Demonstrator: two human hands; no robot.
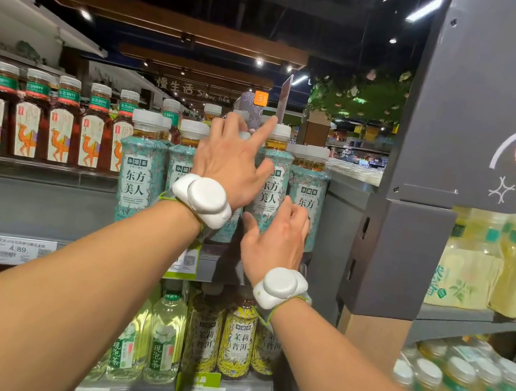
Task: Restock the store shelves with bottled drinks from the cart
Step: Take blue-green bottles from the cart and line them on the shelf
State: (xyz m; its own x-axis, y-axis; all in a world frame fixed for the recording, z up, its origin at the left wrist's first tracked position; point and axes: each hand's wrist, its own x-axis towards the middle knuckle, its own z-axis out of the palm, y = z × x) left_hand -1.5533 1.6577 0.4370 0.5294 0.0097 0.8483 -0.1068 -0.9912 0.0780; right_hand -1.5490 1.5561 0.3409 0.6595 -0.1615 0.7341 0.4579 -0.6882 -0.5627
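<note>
Several teal-labelled tea bottles with white caps stand at the right end of the grey shelf. My right hand grips the lower part of one teal bottle, thumb on its left side and fingers curled round its right. My left hand is spread over the bottles just left of it, the index finger straight and pointing up beside that bottle's cap, the thumb lying against its shoulder. Neighbouring teal bottles stand at the left and right. A bottle behind my left hand is mostly hidden.
Dark tea bottles with camel labels fill the shelf's back left. A bare stretch of shelf lies in front of them. Yellow-labelled and pale green bottles stand on the shelf below. A grey upright post bounds the right; wrapped drink packs lie beyond.
</note>
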